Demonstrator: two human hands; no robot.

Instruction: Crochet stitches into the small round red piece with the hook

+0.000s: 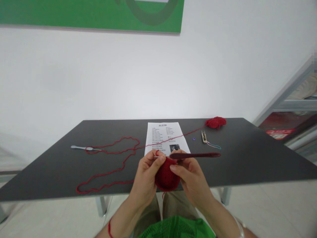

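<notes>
A round, cupped piece of red crochet (167,175) is held up at the front edge of the table, between my two hands. My left hand (148,170) is closed, pinching the piece's left rim, with red yarn looped round its index finger. A crochet hook (198,155) with a dark brown handle lies across the fingers of my right hand (192,172), its metal shaft pointing left to the work's top edge. The right thumb presses on the crochet piece. The hook's tip is hidden near my left fingertips.
Behind my hands lies a printed sheet (160,135) on the black table (237,148). Red yarn (109,173) trails over the left side, around a grey-handled hook (81,147). A red yarn ball (216,122), thread snips (203,137) and a small purple ring (194,139) lie at right.
</notes>
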